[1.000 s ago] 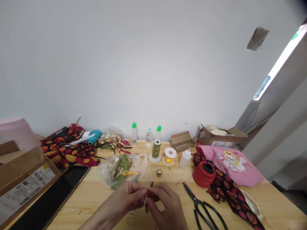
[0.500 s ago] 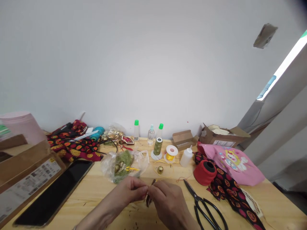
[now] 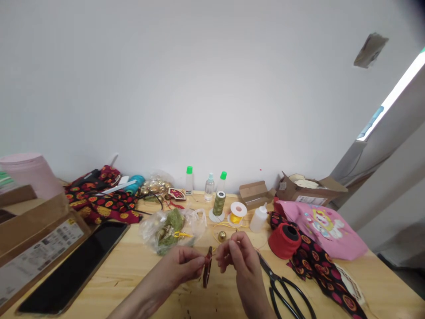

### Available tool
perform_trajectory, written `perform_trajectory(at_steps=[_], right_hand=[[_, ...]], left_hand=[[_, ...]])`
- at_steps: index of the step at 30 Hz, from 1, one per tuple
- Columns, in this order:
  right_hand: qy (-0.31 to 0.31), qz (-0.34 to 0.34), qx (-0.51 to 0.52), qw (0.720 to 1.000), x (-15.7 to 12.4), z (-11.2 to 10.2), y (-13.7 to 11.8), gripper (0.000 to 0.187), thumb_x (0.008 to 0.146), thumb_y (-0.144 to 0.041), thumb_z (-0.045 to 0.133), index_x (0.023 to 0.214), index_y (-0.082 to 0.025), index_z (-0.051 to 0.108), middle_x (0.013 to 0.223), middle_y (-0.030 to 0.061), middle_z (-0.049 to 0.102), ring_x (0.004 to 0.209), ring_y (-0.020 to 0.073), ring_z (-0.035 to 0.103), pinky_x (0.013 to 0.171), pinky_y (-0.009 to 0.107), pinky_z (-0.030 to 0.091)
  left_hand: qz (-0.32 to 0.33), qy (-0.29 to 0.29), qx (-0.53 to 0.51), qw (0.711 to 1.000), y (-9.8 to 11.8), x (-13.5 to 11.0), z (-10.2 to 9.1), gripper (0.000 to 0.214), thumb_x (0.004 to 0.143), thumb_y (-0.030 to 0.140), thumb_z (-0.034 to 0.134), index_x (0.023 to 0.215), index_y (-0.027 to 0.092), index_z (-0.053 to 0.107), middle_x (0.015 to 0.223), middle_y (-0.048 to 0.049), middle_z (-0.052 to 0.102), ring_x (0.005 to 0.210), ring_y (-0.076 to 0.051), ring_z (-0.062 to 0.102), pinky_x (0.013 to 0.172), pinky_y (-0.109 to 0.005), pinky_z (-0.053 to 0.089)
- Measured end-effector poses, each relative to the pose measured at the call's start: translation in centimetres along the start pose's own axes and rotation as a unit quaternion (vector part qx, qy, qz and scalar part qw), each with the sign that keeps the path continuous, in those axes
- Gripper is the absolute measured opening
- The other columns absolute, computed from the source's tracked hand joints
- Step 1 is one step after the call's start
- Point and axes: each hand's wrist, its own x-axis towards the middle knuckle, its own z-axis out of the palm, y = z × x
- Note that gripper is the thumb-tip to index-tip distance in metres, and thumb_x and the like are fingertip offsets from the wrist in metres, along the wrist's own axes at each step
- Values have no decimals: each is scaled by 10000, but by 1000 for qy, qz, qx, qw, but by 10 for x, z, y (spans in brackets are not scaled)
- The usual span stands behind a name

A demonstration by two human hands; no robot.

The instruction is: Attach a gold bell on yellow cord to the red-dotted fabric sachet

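Left hand: the left hand is at the near middle of the table, its fingertips pinched narrowly on the near-left edge of a small dark red piece.
Right hand: the right hand is just right of the piece and not touching it. Its thumb and fingers are bunched close together, with the tips raised toward the far side. Whether they grip a fine thread cannot be told.
Held piece: the dark red piece is narrow and stands nearly upright, seen almost edge-on, between the hands and closer to the left one.
Change: in the earlier frame both hands were close together around the piece. Now the right hand has moved off to the right, leaving a clear gap, and only the left hand is on the piece.
Nearby: a gold bell lies just beyond the gap between the hands. A clear plastic bag of green and gold trimmings lies far of the left hand. Black-handled scissors lie right of the right hand on the wooden table.
Hidden: the piece's shape and any fine thread on it are too small to make out. The left fingers hide part of its edge.
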Motion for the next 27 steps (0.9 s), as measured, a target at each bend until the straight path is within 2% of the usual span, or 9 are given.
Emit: perform_trajectory(at_steps=[4,8,10,15,18,20,22,27], right_hand=[[25,-33,-16,999,3,0,-10,175,862,-305,382,725,-197,379,544,-57,492,492,72,439,513,195,363],[28,-53,-54,997,5,0,-14,176,858,-315,392,729,-195,392,535,-63,460,499,73,416,531,201,351],[33,-59,-62,996,4,1,-15,181,854,-317,401,724,-192,399,532,-65,433,495,70,395,522,197,336],[20,-60,-31,998,1,2,-16,187,851,-326,405,721,-192,400,528,-71,370,480,71,339,477,194,293],[13,-54,-8,998,2,2,-17,181,851,-319,409,722,-192,401,529,-70,365,486,72,331,479,201,284],[15,-53,5,998,4,1,-17,173,848,-316,418,730,-191,408,526,-70,367,484,71,330,480,204,280],[21,-48,16,998,6,0,-17,171,846,-317,424,733,-189,414,527,-69,369,481,69,328,479,206,276],[28,-23,41,998,6,-2,-13,159,849,-300,425,736,-190,420,518,-72,365,477,65,325,473,201,269]], left_hand=[[-4,14,8,1000,2,-2,0,392,593,476,622,559,86,607,476,49,388,472,-61,245,456,-202,155],[2,25,5,1000,3,-2,-1,375,586,461,632,527,93,596,452,59,369,457,-56,247,449,-199,176],[10,36,16,999,4,-2,-1,362,580,454,639,555,94,617,443,62,381,452,-55,261,451,-193,198],[43,80,88,992,4,-2,-2,288,594,396,649,650,113,651,541,22,532,528,-87,401,511,-191,302],[76,86,137,984,5,-4,-1,294,629,385,624,774,130,652,549,26,519,517,-88,402,487,-188,305],[100,68,177,977,6,-5,-1,292,672,377,586,849,155,654,561,25,507,528,-92,410,489,-187,309],[109,34,207,972,9,-8,-1,257,704,365,558,838,177,671,600,15,513,573,-101,435,521,-189,325],[85,-60,186,977,17,-11,-2,248,718,348,552,843,175,678,690,-8,528,643,-121,480,565,-202,354]])
